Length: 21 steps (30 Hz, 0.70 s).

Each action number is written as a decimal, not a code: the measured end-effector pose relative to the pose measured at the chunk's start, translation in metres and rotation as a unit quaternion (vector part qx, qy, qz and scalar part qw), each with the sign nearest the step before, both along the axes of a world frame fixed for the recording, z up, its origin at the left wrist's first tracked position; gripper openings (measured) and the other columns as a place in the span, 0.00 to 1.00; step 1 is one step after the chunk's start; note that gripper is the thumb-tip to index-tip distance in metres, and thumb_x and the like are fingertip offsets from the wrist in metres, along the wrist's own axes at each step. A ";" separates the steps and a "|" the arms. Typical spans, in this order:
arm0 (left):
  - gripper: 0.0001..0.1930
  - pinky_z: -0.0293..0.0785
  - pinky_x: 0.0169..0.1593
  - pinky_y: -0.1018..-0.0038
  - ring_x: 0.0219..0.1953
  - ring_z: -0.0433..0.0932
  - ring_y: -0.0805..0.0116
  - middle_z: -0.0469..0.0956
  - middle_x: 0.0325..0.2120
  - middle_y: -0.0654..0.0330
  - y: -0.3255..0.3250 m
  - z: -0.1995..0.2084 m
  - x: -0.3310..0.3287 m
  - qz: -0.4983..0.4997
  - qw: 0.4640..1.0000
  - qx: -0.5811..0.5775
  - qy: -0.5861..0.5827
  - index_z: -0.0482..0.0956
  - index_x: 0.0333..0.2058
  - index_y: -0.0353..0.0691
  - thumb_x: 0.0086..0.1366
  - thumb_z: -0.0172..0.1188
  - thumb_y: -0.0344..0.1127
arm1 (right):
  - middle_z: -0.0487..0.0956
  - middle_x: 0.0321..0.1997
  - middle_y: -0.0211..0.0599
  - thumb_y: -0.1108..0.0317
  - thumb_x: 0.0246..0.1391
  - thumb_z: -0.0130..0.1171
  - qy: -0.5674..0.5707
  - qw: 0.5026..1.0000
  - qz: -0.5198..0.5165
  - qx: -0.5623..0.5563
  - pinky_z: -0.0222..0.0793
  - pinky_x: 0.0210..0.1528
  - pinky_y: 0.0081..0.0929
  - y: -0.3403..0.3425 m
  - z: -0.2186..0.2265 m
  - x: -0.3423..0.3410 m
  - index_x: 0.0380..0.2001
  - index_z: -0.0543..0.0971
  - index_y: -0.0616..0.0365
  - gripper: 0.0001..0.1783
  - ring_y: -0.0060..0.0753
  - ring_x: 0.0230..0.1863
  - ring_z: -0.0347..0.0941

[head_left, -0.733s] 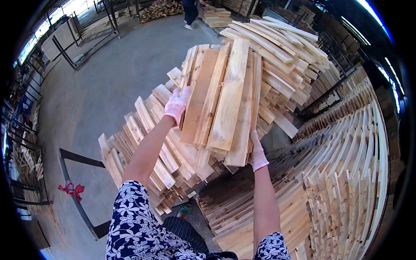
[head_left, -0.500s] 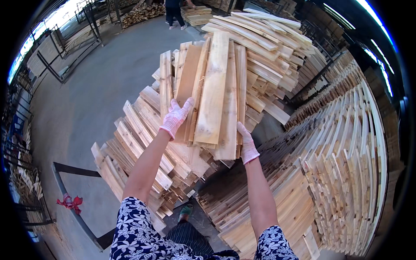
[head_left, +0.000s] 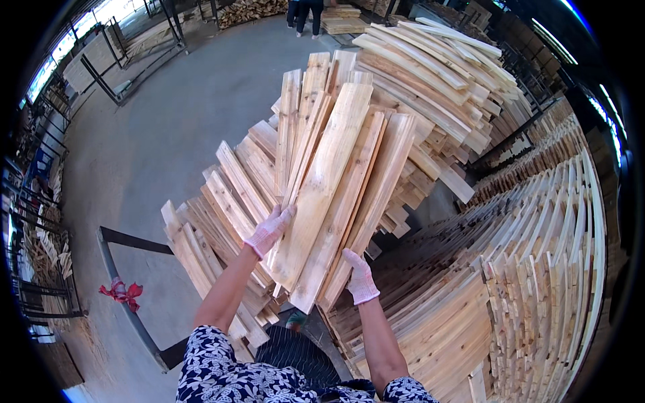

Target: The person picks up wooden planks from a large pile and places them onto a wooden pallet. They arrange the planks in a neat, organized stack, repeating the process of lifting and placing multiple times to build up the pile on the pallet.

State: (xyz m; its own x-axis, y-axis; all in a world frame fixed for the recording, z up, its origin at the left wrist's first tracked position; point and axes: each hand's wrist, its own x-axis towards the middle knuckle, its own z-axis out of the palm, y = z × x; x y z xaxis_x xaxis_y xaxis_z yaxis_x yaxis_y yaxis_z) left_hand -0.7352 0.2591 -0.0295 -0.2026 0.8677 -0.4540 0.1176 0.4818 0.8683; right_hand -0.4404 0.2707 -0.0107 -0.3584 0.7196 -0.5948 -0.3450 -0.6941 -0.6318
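A loose bundle of pale wooden boards (head_left: pixel 324 180) lies tilted between my gloved hands, its near ends pointing toward me. My left hand (head_left: pixel 271 230) clasps the bundle's left edge, thumb across the top. At the right edge, my right hand (head_left: pixel 361 277) grips the lower end, with its fingers partly hidden by the boards. Both hands wear pinkish-white knit gloves. Beneath and to the left spreads a messy pile of more boards (head_left: pixel 232 178), some lying crosswise.
Behind the bundle rises a higher stack of planks (head_left: pixel 430 67). Tight rows of upright boards (head_left: pixel 544 295) fill the right side. A metal frame (head_left: pixel 127 302) with a red cloth (head_left: pixel 122 294) stands at left. Other people's legs (head_left: pixel 309 15) show at the far end.
The bundle has come nearer to me and tilted, its far end leaning right. Both hands have moved closer to my body, still holding it. The view has shifted slightly.
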 end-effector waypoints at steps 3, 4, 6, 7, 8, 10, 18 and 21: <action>0.62 0.50 0.74 0.69 0.76 0.52 0.52 0.53 0.73 0.39 0.003 0.039 0.012 -0.012 1.000 0.013 -0.019 0.41 0.74 0.26 0.64 0.47 0.80 | 0.81 0.53 0.38 0.53 0.50 0.72 -0.019 1.000 0.009 -0.006 0.77 0.57 0.45 -0.003 0.000 0.007 0.60 0.75 0.55 0.36 0.39 0.54 0.79; 0.62 0.50 0.74 0.69 0.76 0.52 0.52 0.52 0.73 0.39 0.004 0.044 0.008 -0.021 1.000 0.006 -0.013 0.40 0.74 0.26 0.64 0.47 0.79 | 0.81 0.54 0.38 0.52 0.50 0.73 -0.022 1.000 0.007 0.000 0.77 0.58 0.45 -0.002 0.004 0.005 0.60 0.75 0.55 0.37 0.39 0.55 0.79; 0.62 0.50 0.74 0.69 0.76 0.52 0.53 0.51 0.74 0.39 -0.001 0.050 0.000 -0.040 0.999 -0.007 -0.003 0.40 0.74 0.26 0.64 0.48 0.78 | 0.80 0.54 0.39 0.51 0.51 0.71 0.003 1.000 0.012 -0.020 0.76 0.58 0.45 -0.007 0.018 0.006 0.60 0.75 0.55 0.36 0.40 0.56 0.78; 0.62 0.49 0.74 0.69 0.77 0.50 0.54 0.49 0.74 0.40 -0.007 0.055 -0.003 -0.057 0.998 0.000 0.015 0.40 0.74 0.26 0.64 0.49 0.78 | 0.80 0.56 0.40 0.50 0.52 0.70 -0.017 1.000 0.009 -0.009 0.76 0.59 0.45 -0.015 0.029 0.006 0.61 0.74 0.56 0.37 0.41 0.57 0.78; 0.62 0.49 0.75 0.69 0.76 0.51 0.53 0.50 0.74 0.40 -0.017 0.053 -0.008 -0.064 0.997 -0.020 0.025 0.40 0.74 0.27 0.64 0.49 0.78 | 0.80 0.57 0.42 0.49 0.53 0.69 -0.036 0.999 0.005 0.001 0.76 0.59 0.45 -0.026 0.035 0.009 0.62 0.73 0.57 0.38 0.42 0.58 0.77; 0.61 0.48 0.75 0.68 0.76 0.52 0.53 0.51 0.74 0.41 -0.043 0.045 -0.014 -0.094 0.993 -0.057 0.038 0.40 0.74 0.28 0.64 0.48 0.78 | 0.78 0.59 0.44 0.49 0.55 0.66 0.000 1.000 -0.004 0.009 0.75 0.62 0.44 -0.052 0.031 0.030 0.65 0.70 0.60 0.39 0.44 0.59 0.77; 0.48 0.69 0.67 0.69 0.65 0.70 0.68 0.67 0.67 0.56 -0.086 0.009 0.028 0.055 0.926 0.001 -0.374 0.59 0.73 0.43 0.66 0.58 0.70 | 0.80 0.55 0.42 0.57 0.50 0.69 -0.010 1.000 0.004 -0.012 0.77 0.59 0.40 -0.093 0.051 0.035 0.62 0.72 0.60 0.38 0.40 0.54 0.79; 0.43 0.71 0.66 0.70 0.63 0.72 0.68 0.69 0.66 0.58 -0.099 0.012 0.043 0.061 0.922 0.002 -0.384 0.59 0.72 0.43 0.69 0.61 0.61 | 0.79 0.55 0.39 0.59 0.47 0.69 -0.019 0.999 0.016 -0.026 0.76 0.61 0.37 -0.102 0.066 0.051 0.65 0.69 0.59 0.42 0.38 0.54 0.78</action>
